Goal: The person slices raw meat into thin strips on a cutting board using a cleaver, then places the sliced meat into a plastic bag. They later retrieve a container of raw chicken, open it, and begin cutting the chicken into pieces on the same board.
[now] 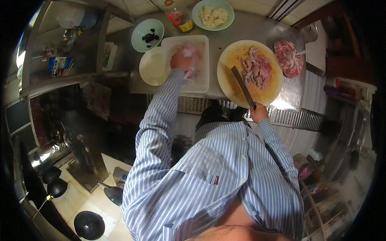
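Observation:
My left hand [181,60] reaches into a white rectangular tub [206,82] that holds pieces of pale pink raw meat [196,73]. Its fingertips are hidden among the meat, so I cannot make out whether they grip a piece. The handle of a long-bladed kitchen knife [242,86] is in my right hand [258,112], which is closed around it. That blade lies over a round, yellowish cutting board [229,54], with its tip pointing away from me. Right beside the blade, cut strips of raw meat [257,68] are heaped on the board.
A pale round bowl [150,68] stands against the tub's left side. Behind are a bowl with dark pieces [138,34], a sauce bottle [179,18] and a plate of whitish pieces [213,18]. Bagged red meat [287,60] lies right of the board. Metal shelving [60,84] stands left.

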Demonstrator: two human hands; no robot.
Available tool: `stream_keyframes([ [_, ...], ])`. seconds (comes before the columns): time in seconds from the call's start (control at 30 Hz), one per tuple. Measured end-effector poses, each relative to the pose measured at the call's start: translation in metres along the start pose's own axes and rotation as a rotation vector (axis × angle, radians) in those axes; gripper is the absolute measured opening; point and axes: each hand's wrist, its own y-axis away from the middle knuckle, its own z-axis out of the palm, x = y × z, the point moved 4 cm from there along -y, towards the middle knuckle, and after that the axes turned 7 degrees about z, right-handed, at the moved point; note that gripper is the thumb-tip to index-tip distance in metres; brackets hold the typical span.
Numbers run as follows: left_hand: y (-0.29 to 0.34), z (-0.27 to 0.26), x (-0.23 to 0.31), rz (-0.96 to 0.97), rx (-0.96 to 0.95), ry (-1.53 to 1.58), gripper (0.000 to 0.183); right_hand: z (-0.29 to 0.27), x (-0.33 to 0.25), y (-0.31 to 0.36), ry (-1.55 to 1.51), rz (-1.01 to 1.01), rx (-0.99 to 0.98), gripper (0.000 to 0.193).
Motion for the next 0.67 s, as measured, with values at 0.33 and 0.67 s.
stream_keyframes([
  [0.33, 0.025, -0.070, -0.002, 0.214, 0.241, 0.207, 0.043, -0.006, 0.006, -0.027, -0.064, -0.099, 0.055, 0.030],
  [0.67, 0.011, -0.127, 0.024, 0.330, 0.184, 0.292, 0.052, -0.012, 0.022, -0.045, -0.075, -0.011, 0.067, 0.035],
])
